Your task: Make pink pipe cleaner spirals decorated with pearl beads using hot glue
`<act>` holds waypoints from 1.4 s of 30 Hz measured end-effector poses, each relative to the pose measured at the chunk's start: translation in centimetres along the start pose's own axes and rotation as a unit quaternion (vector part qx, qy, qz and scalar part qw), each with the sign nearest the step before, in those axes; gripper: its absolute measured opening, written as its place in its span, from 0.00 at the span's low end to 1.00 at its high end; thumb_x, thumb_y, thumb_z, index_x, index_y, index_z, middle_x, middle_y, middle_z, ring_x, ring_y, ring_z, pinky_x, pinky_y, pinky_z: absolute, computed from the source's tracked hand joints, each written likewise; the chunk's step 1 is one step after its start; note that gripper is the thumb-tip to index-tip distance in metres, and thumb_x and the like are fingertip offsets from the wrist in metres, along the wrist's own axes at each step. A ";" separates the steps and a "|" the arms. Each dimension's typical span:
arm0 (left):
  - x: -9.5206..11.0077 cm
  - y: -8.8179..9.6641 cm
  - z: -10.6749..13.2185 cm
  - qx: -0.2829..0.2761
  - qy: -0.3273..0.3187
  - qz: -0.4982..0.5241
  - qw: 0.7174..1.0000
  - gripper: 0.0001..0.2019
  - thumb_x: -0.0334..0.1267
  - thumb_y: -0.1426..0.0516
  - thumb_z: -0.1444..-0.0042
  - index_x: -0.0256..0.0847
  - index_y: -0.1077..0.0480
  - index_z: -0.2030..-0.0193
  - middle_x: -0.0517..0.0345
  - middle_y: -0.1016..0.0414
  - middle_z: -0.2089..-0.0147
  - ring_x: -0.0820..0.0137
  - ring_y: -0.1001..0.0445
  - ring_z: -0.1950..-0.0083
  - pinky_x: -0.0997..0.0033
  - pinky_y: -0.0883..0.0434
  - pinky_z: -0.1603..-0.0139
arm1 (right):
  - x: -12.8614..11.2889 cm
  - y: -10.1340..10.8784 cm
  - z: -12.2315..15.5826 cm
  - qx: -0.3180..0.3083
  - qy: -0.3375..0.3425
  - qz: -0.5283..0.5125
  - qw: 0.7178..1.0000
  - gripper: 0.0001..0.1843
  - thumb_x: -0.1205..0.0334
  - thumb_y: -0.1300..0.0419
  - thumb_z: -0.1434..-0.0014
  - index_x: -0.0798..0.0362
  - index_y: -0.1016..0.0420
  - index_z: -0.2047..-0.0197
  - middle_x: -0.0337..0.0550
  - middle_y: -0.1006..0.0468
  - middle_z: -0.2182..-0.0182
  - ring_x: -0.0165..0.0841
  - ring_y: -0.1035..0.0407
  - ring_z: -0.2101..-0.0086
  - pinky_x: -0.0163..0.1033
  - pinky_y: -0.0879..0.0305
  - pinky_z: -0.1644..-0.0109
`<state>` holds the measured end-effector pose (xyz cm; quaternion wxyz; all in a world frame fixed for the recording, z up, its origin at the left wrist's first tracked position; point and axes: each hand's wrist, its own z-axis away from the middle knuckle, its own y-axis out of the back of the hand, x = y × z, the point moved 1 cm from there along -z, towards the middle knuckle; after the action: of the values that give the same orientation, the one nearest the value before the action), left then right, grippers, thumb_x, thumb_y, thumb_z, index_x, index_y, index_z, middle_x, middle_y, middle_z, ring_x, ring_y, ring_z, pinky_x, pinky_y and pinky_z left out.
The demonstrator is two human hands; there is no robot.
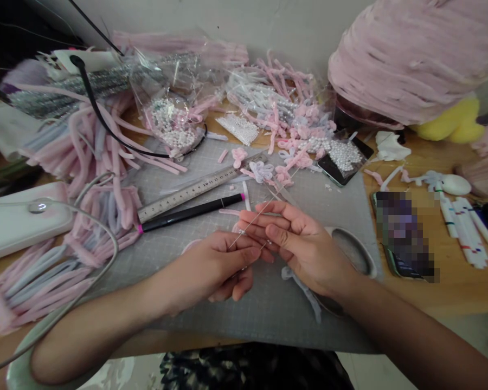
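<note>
My left hand and my right hand meet above the grey cutting mat. Both pinch a thin clear thread or wire that runs up and to the right from my fingertips. The left thumb and forefinger are closed on its lower end; the right fingers are pressed together around it. A pale lilac pipe cleaner piece lies on the mat under my right wrist. A metal ruler and a black marker with a pink cap end lie just beyond my hands.
Bundles of pink and lilac pipe cleaners cover the left side. Bags of pearls and small pink knots lie at the back. A phone, pens, a white box and a big pink yarn ball stand around.
</note>
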<state>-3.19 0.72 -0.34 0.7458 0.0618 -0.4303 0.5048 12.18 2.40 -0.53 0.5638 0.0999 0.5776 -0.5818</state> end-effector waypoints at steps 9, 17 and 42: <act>-0.1 -0.3 -0.1 0.006 -0.033 -0.013 0.999 0.13 0.43 0.52 0.42 0.36 0.33 0.62 0.69 0.38 0.87 0.82 0.51 0.88 0.82 0.53 0.88 | -0.1 0.0 0.0 0.004 0.003 -0.001 1.000 0.10 0.67 0.44 0.42 0.48 0.31 0.56 0.39 0.23 0.55 0.29 0.29 0.55 0.38 0.34 0.49; -0.1 -0.3 -0.4 0.026 -0.056 -0.017 0.998 0.14 0.46 0.52 0.44 0.37 0.33 0.64 0.68 0.39 0.86 0.82 0.52 0.87 0.81 0.54 0.87 | 0.1 0.3 -0.5 0.017 0.003 -0.106 0.994 0.09 0.70 0.45 0.42 0.51 0.28 0.59 0.38 0.24 0.54 0.27 0.31 0.52 0.37 0.39 0.43; 0.0 -0.9 0.7 0.058 -0.199 -0.128 0.970 0.10 0.42 0.54 0.39 0.39 0.36 0.62 0.67 0.39 0.82 0.80 0.47 0.82 0.79 0.47 0.81 | 0.2 -0.4 0.4 -0.004 0.098 -0.012 0.995 0.15 0.71 0.40 0.46 0.44 0.30 0.57 0.37 0.26 0.51 0.32 0.34 0.49 0.45 0.39 0.43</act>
<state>-2.84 -0.07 0.37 0.6985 0.2582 -0.5289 0.4070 12.04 1.86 -0.33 0.4982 0.1473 0.6335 -0.5734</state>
